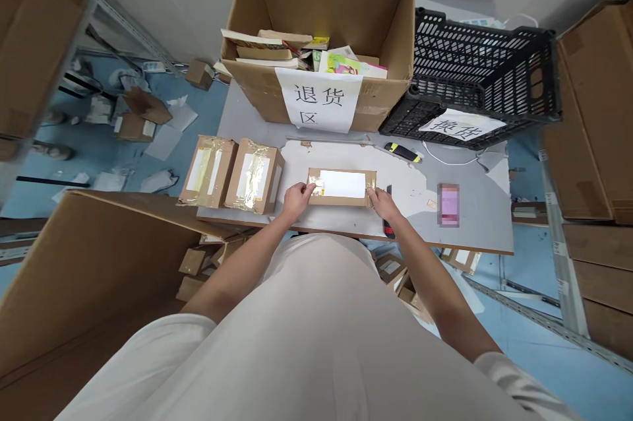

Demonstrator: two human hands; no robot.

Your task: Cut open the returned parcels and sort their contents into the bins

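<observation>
Brown parcel (346, 186), in the head view, is in front of the open carton (262, 92); whether it rests flat on the table (477, 210) or is slightly raised, I cannot tell. The left grip (299, 198) is closed on its left end and the right grip (384, 203) on its right end, the white label facing up between them. The step in hand looks like handling the parcel by both ends; a next move from here would, I judge, call for an even hold so neither end dips. Two taped boxes (253, 177) stand in front of the open carton, to its left; a yellow-and-black cutter (403, 152) lies just in front of its right corner, a red-and-black tool (388, 229) farther in front, and a blurred pink thing (449, 205) to its front right. Books (346, 64) lie inside the carton, a black crate (551, 94) is just right of it, brown cartons (593, 111) stand farther right, and loose paper (163, 142) litters the blue floor (205, 111) to its left
</observation>
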